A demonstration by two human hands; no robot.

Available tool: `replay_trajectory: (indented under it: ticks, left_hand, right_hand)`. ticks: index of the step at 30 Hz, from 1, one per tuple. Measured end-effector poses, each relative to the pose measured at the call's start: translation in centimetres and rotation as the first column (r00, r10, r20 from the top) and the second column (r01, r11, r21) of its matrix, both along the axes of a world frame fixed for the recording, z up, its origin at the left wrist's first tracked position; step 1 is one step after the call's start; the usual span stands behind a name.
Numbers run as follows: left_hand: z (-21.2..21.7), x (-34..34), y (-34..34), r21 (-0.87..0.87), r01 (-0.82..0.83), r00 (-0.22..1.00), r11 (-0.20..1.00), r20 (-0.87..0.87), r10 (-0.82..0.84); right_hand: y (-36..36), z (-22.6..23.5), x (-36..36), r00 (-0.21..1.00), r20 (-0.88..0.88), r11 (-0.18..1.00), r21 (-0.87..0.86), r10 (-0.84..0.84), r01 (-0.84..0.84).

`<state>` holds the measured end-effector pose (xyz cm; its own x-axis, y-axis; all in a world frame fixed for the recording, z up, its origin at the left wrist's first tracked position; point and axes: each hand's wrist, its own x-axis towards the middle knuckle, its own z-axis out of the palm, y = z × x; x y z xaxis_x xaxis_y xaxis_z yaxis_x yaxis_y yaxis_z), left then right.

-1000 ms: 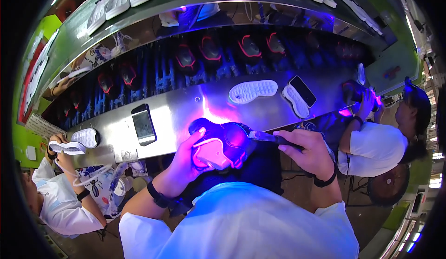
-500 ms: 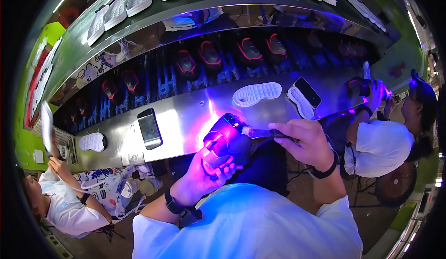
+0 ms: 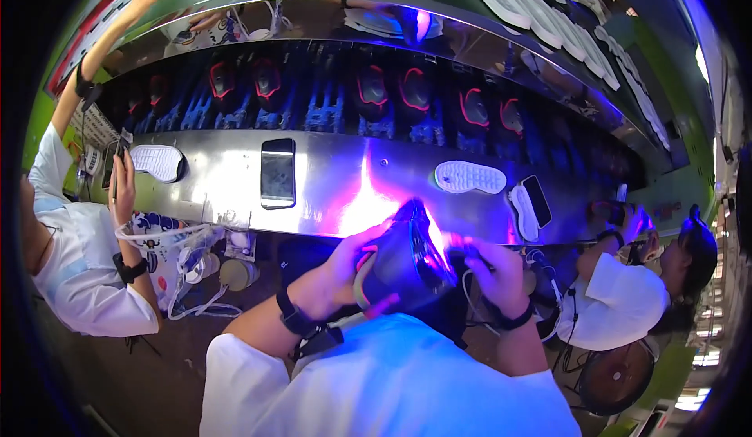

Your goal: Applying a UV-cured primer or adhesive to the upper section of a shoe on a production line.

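1. Dark shoe [image 3: 403, 261]: being held in front of the person's chest, just below the near edge of the counter [image 3: 345, 178]. Its long axis is running from lower left to upper right; one end is pointing up toward the counter, though toe and heel cannot be told apart. Purple light is glowing along its right side.
2. Left hand [image 3: 345, 269]: fingers [image 3: 366, 243] are wrapping round the shoe's left side, gripping it; a dark band is sitting on the wrist.
3. Right hand [image 3: 493, 269]: fingers are curling closed against the shoe's right side, beside the glow; whether they are also gripping a tool cannot be told.
4. Change from half a second ago: the shoe is sitting lower and nearer the body, and the dark slim tool then seen in the right hand is no longer showing clearly.
5. Black phone [image 3: 277, 172]: lying flat on the counter, well left of the shoe.
6. White sole [image 3: 470, 177]: lying on the counter, up and right of the shoe.
7. Co-workers in white shirts: one standing at far left, one at far right.
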<state>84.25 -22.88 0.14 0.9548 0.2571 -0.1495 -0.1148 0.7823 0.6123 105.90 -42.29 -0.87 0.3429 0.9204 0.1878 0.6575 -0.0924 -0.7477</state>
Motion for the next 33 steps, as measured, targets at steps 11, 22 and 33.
replay_trajectory:
  ticks: [11, 22, 33]
  left_hand:
    - [-1.2, 3.1, 10.9, 0.419, 0.106, 0.954, 0.902, -0.299, 0.027]
    - [-6.4, 13.0, 36.3, 0.609, 0.636, 0.319, 0.474, -0.766, 0.558]
    - [-10.0, 21.5, 38.6, 0.532, 0.752, 0.586, -0.388, -0.272, 0.764]
  right_hand:
    - [3.6, -2.9, -2.0, 0.904, -0.424, 0.997, -0.075, -0.049, 0.018]
    - [-1.9, -6.6, 5.2, 0.509, -0.782, 0.930, -0.256, -0.359, 0.262]
    - [-5.6, -10.2, 5.9, 0.556, -0.633, 0.834, -0.303, -0.538, 0.462]
